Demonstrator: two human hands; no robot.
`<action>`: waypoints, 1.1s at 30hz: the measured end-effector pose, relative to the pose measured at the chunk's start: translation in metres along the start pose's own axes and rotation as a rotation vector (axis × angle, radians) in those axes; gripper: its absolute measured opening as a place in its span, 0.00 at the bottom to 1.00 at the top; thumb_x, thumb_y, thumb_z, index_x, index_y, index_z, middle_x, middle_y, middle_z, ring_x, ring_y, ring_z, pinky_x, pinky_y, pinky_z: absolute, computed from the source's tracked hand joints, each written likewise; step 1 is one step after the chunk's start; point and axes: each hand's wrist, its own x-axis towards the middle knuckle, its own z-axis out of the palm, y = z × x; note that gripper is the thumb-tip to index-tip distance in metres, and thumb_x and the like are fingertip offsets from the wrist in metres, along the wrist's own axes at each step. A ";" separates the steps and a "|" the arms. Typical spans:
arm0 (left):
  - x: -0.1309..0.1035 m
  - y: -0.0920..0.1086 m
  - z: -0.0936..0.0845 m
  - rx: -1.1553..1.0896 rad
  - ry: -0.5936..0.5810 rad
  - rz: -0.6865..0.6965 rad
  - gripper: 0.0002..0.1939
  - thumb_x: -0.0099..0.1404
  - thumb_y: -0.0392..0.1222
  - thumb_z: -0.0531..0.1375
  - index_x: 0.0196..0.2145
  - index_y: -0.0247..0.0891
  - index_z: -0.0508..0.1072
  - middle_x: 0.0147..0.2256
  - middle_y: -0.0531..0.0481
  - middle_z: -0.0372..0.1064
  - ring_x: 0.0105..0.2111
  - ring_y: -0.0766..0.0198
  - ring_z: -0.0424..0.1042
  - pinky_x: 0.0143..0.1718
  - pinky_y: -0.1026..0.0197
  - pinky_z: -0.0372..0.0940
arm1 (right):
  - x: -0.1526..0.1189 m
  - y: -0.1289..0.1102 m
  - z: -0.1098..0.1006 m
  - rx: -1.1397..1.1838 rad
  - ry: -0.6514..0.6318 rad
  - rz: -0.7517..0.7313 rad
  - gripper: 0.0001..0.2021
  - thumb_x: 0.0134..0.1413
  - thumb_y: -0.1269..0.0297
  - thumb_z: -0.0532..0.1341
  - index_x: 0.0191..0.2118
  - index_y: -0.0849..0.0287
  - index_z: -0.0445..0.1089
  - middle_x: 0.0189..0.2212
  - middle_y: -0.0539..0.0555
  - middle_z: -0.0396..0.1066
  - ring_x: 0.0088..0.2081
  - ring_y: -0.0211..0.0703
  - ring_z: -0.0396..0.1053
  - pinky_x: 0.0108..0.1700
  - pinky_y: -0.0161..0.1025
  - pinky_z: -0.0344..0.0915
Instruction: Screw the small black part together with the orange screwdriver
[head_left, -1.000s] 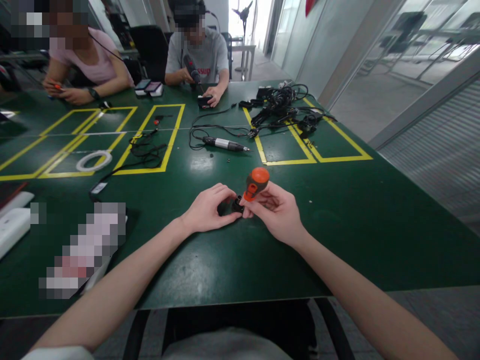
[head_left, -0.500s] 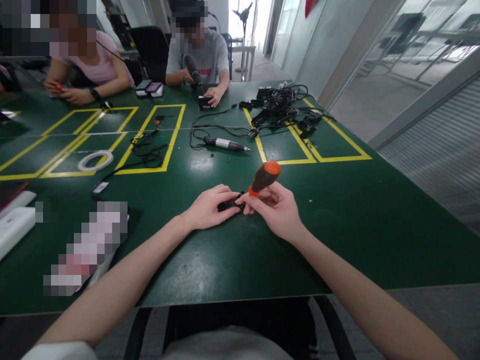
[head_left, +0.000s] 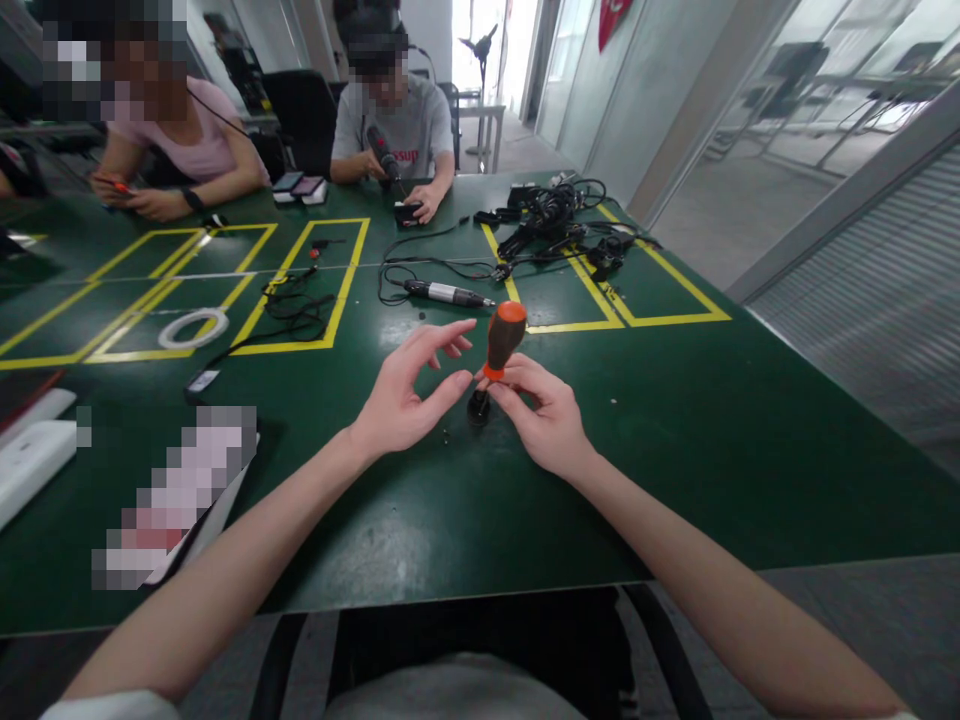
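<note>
A screwdriver (head_left: 504, 340) with an orange and dark grey handle stands nearly upright in my right hand (head_left: 544, 410), whose fingers grip it low, just under the handle. Its lower end reaches a small round black part (head_left: 478, 405) on the green table. To the left, my left hand (head_left: 409, 390) is raised with thumb and fingers apart, holding nothing. Tiny screw-like bits (head_left: 446, 436) lie on the table below the left hand's fingertips.
Beyond my hands lies a black and silver electric screwdriver (head_left: 448, 293) with its cord. Tangled black cables (head_left: 555, 215) are heaped at the back right. A white ring (head_left: 193, 328) and a phone-like slab (head_left: 180, 490) lie left. Two people sit across the table (head_left: 750, 450).
My left hand has let go of the black part, lifted and spread its fingers. The screwdriver has shifted slightly left and stands more upright in my right hand.
</note>
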 end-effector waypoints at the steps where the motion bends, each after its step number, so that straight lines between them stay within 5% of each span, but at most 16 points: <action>1: 0.007 0.006 -0.003 -0.002 0.000 0.023 0.24 0.76 0.46 0.60 0.66 0.43 0.68 0.52 0.43 0.76 0.46 0.59 0.74 0.43 0.58 0.70 | 0.000 0.001 0.000 -0.007 0.001 -0.009 0.08 0.67 0.69 0.62 0.38 0.54 0.80 0.40 0.54 0.81 0.43 0.46 0.77 0.44 0.45 0.73; 6: 0.043 0.036 -0.018 0.118 -0.169 0.021 0.24 0.78 0.46 0.54 0.68 0.46 0.66 0.62 0.44 0.72 0.57 0.54 0.73 0.52 0.55 0.70 | 0.002 0.004 -0.001 -0.005 -0.001 0.019 0.08 0.67 0.67 0.62 0.37 0.52 0.79 0.41 0.54 0.80 0.47 0.50 0.75 0.54 0.51 0.71; 13: 0.068 0.058 -0.027 0.141 -0.259 0.030 0.15 0.73 0.41 0.58 0.55 0.42 0.76 0.46 0.46 0.77 0.44 0.57 0.77 0.45 0.57 0.72 | 0.003 0.008 -0.004 0.005 -0.031 0.084 0.04 0.64 0.63 0.65 0.38 0.52 0.78 0.43 0.55 0.80 0.48 0.51 0.75 0.53 0.52 0.73; 17: 0.072 0.059 -0.030 0.212 -0.260 0.054 0.07 0.70 0.39 0.60 0.45 0.39 0.76 0.40 0.48 0.75 0.36 0.62 0.73 0.38 0.59 0.68 | 0.002 0.015 -0.017 0.012 -0.286 0.140 0.21 0.54 0.64 0.71 0.54 0.53 0.75 0.53 0.57 0.79 0.51 0.52 0.76 0.53 0.52 0.76; 21: 0.073 0.059 -0.031 0.230 -0.320 0.027 0.06 0.70 0.42 0.61 0.37 0.39 0.74 0.28 0.55 0.69 0.27 0.67 0.68 0.32 0.63 0.62 | 0.003 0.026 -0.032 -0.020 -0.499 0.261 0.15 0.57 0.68 0.67 0.50 0.57 0.78 0.46 0.56 0.82 0.47 0.50 0.79 0.55 0.52 0.75; 28: 0.078 0.053 -0.029 0.185 -0.302 -0.004 0.21 0.73 0.52 0.61 0.25 0.37 0.71 0.23 0.54 0.64 0.25 0.67 0.65 0.30 0.63 0.60 | 0.004 0.029 -0.031 -0.074 -0.460 0.315 0.13 0.54 0.63 0.73 0.44 0.58 0.78 0.39 0.54 0.81 0.41 0.48 0.78 0.48 0.48 0.75; 33: 0.080 0.053 -0.028 0.087 -0.266 -0.019 0.20 0.76 0.44 0.51 0.29 0.37 0.75 0.32 0.49 0.72 0.34 0.62 0.74 0.36 0.60 0.68 | 0.001 0.026 -0.024 -0.121 -0.422 0.306 0.11 0.53 0.62 0.74 0.39 0.56 0.74 0.36 0.52 0.79 0.37 0.46 0.75 0.43 0.45 0.74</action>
